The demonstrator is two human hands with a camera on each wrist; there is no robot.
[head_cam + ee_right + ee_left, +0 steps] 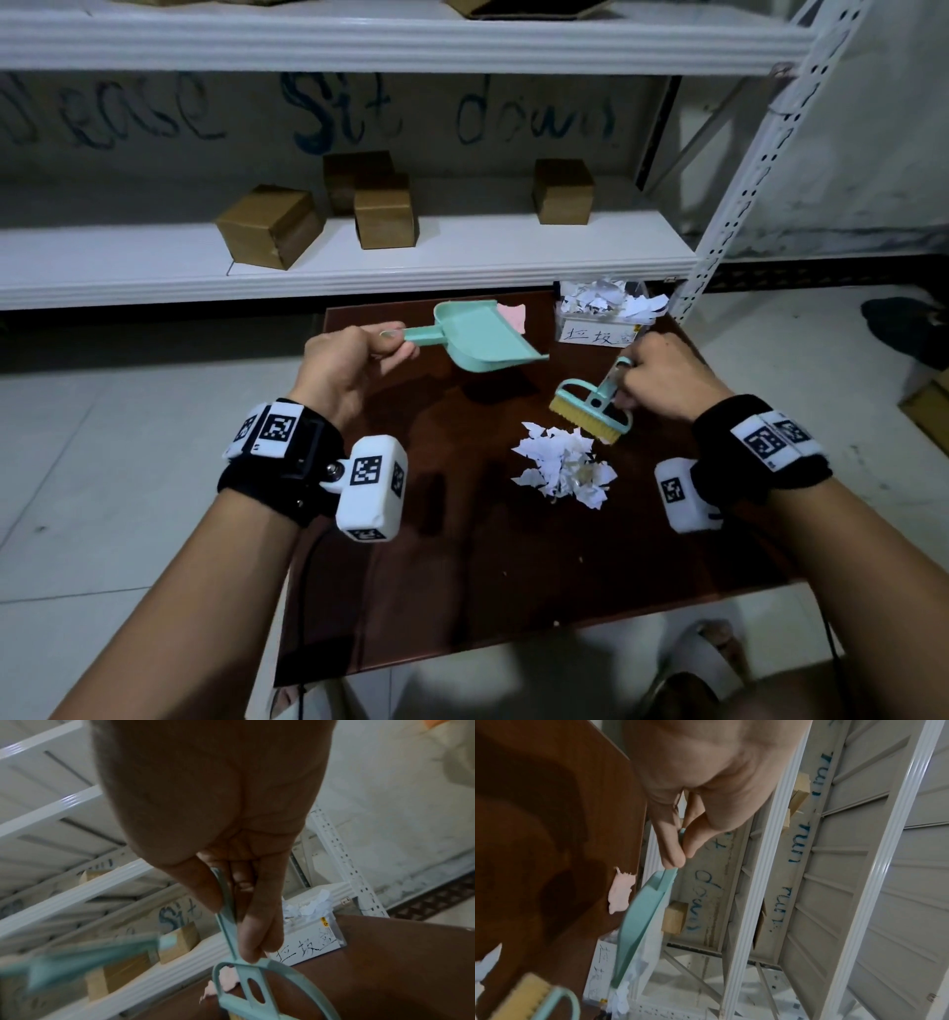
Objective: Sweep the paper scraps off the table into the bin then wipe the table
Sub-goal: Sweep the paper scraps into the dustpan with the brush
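Observation:
A pile of white paper scraps (562,465) lies in the middle of the dark brown table (462,591). My left hand (354,360) pinches the handle of a teal dustpan (480,336), held in the air above the table's far left; the dustpan (639,921) looks empty. My right hand (662,377) grips the handle of a small teal brush (590,411) with yellow bristles, hovering just beyond the pile. The brush handle (226,914) runs between my fingers. A clear bin (601,316) with a handwritten label, full of white scraps, stands at the table's far right corner.
A pink cloth (513,316) lies at the table's far edge behind the dustpan. White metal shelving (359,267) with several cardboard boxes (269,226) stands right behind the table. Tiled floor surrounds the table; my sandalled feet (703,663) show below its near edge.

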